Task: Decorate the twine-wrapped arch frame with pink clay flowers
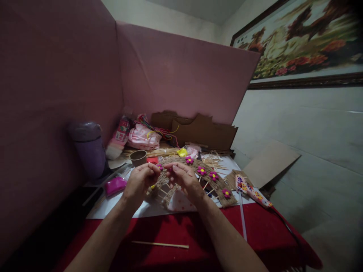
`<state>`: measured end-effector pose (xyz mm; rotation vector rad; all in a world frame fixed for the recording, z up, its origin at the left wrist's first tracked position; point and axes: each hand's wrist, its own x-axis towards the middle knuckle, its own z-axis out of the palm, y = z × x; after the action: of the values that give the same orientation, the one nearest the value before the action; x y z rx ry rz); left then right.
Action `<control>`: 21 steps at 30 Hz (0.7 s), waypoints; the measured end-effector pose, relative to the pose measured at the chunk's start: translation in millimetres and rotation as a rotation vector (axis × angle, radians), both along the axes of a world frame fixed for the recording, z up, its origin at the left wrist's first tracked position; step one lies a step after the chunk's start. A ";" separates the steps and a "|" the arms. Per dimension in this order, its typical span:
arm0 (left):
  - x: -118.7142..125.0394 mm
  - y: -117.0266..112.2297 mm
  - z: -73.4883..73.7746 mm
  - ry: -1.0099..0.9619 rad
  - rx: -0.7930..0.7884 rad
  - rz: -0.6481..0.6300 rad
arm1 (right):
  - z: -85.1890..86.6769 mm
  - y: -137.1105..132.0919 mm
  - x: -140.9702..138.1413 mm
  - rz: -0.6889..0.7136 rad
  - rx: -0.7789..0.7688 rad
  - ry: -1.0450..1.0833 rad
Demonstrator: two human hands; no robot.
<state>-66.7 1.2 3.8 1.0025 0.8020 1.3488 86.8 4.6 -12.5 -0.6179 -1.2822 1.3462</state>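
My left hand [142, 179] and my right hand [185, 180] are raised side by side, a little apart, with fingertips pinched. Anything between the fingers is too small or hidden to make out. Behind and below them lies an arched, fan-shaped piece woven from brown cord [219, 187] over thin sticks. Magenta flowers with yellow centres, such as this flower [201, 170], dot its band. At its lower middle is a white panel with pink spots [181, 202]. The hands cover part of the arch's left side.
A magenta clay packet [115, 186], brown cup [138, 158] and purple tumbler [89, 151] stand left. A glue gun with flower decoration [253, 192] lies right. One thin stick [160, 244] rests on the red cloth [113, 245]. Cardboard [204, 132] leans behind.
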 end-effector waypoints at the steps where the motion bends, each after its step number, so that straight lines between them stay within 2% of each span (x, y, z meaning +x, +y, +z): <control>1: 0.0 -0.1 0.7 0.002 -0.002 -0.005 | -0.7 0.7 -0.4 -0.028 0.011 -0.014; 4: -0.2 0.2 1.4 0.002 -0.028 -0.013 | -3.0 3.4 -0.4 -0.087 0.034 -0.019; 13: -2.6 0.6 0.8 -0.024 -0.022 0.068 | -5.3 5.5 1.5 -0.051 -0.003 -0.016; 17: -8.4 6.0 -1.4 0.075 0.058 0.255 | -5.3 6.5 -1.7 -0.078 -0.003 0.004; 21: -19.2 15.4 -6.1 0.331 0.153 0.471 | -6.1 7.1 -2.3 -0.113 0.015 -0.058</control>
<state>-85.8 16.6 -2.3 1.2257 1.2556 1.6851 84.5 11.7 -18.6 -0.7125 -1.2833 1.2326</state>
